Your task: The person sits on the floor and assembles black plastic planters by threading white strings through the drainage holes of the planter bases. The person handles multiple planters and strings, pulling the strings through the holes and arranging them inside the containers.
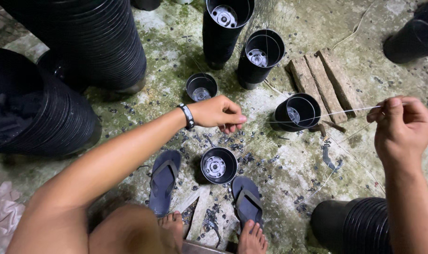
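1. I see my left hand (218,113) stretched out over the middle of the concrete floor (289,188), fingers pinched together on the near end of a thin pale wire (336,113)
2. My right hand (402,124) is raised toward the right edge of the floor, thumb and forefinger closed on the other end of that wire, so the strand runs taut between the two hands
3. The wire passes just over the rim of a small black plastic pot (297,112) that lies tilted on the floor, beside three weathered wooden slats (324,84)
4. A black wristband (187,116) sits on my left wrist
5. Directly below my left hand an upright black pot (218,165) stands alone, its holed base showing, between two dark flip-flops (163,181) near my bare feet
6. Another single pot (201,87) stands just beyond my left hand; farther on, two tall stacks of nested pots (260,59) rise toward the far edge of the floor
7. Large ribbed stacks of bigger black pots (98,44) lie on their sides at the far-left corner and along the left edge; one more stack (360,226) lies at the near-right corner
8. Small black plastic scraps (251,157) are scattered across the mossy floor around the central pot
9. A crumpled pinkish cloth (0,211) shows at the near-left corner
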